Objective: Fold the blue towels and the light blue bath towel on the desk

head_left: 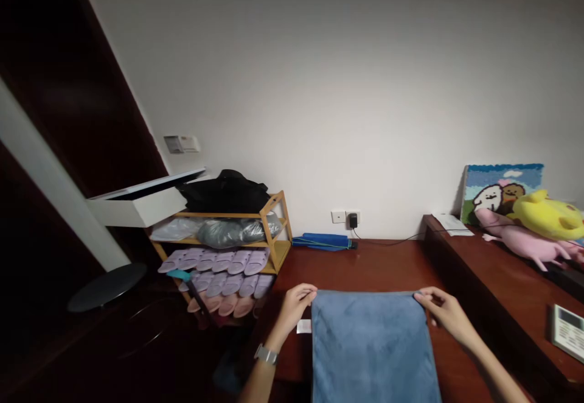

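A blue-grey towel [371, 348] is stretched between my two hands over the reddish-brown table [387, 263]. My left hand [297, 303] pinches its upper left corner, and a watch sits on that wrist. At the opposite upper corner, my right hand [440, 310] grips the cloth between thumb and fingers. The top edge runs nearly straight from hand to hand. A small white tag [304, 327] sticks out at the towel's left side. The lower end of the towel passes out of view at the bottom.
A folded blue umbrella [323, 241] lies against the wall, near a plugged-in black adapter [353, 220]. On the left stands a wooden rack [277, 238] with several slippers [223, 261]. A raised ledge on the right holds plush toys [524, 241] and a calculator [568, 330].
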A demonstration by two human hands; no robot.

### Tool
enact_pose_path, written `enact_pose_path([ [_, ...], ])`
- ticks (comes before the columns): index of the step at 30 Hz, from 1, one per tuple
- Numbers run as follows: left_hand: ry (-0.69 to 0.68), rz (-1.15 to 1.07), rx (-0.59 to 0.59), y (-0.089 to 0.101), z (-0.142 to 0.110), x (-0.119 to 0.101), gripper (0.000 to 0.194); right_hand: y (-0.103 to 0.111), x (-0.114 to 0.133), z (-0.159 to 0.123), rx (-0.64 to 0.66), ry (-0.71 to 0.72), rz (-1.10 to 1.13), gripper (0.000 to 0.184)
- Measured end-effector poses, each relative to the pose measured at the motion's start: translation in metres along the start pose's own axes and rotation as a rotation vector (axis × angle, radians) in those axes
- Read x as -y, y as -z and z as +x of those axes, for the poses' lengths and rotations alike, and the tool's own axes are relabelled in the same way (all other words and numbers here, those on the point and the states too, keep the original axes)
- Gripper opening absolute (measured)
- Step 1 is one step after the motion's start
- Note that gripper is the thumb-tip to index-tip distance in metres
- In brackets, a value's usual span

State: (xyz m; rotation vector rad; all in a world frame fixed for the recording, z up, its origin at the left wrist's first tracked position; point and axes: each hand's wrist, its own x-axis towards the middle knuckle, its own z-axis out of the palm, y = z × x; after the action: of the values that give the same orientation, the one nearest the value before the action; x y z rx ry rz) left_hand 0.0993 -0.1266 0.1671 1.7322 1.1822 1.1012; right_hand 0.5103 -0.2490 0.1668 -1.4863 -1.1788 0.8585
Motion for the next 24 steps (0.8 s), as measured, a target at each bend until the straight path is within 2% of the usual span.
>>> enact_pose_path([
  [2, 0.047, 0.073, -0.015, -0.019, 0.017, 0.037, 0.040, -0.023, -0.044, 0.030, 0.003, -0.044, -0.045, 0.059],
  [5, 0.099, 0.161, -0.031, -0.043, 0.035, 0.081, 0.022, -0.055, -0.103, 0.068, -0.009, -0.132, -0.179, 0.058],
  [8, 0.135, 0.257, -0.028, -0.058, 0.047, 0.113, 0.011, -0.077, -0.139, 0.099, -0.008, -0.198, -0.276, 0.045],
  [10, 0.146, 0.311, -0.021, -0.064, 0.053, 0.130, 0.016, -0.086, -0.150, 0.119, -0.004, -0.235, -0.351, 0.033],
  [13, 0.140, 0.372, -0.014, -0.069, 0.059, 0.147, 0.023, -0.097, -0.156, 0.152, -0.012, -0.273, -0.498, 0.021],
  [17, 0.110, 0.423, 0.004, -0.072, 0.057, 0.157, 0.023, -0.122, -0.149, 0.200, -0.052, -0.246, -0.664, 0.023],
  [21, 0.070, 0.481, -0.009, -0.062, 0.032, 0.161, 0.021, -0.176, -0.130, 0.234, -0.027, -0.140, -0.705, 0.033],
  [24, 0.026, 0.586, -0.081, -0.044, -0.002, 0.166, 0.019, -0.231, -0.110, 0.235, 0.050, 0.032, -0.669, 0.045],
])
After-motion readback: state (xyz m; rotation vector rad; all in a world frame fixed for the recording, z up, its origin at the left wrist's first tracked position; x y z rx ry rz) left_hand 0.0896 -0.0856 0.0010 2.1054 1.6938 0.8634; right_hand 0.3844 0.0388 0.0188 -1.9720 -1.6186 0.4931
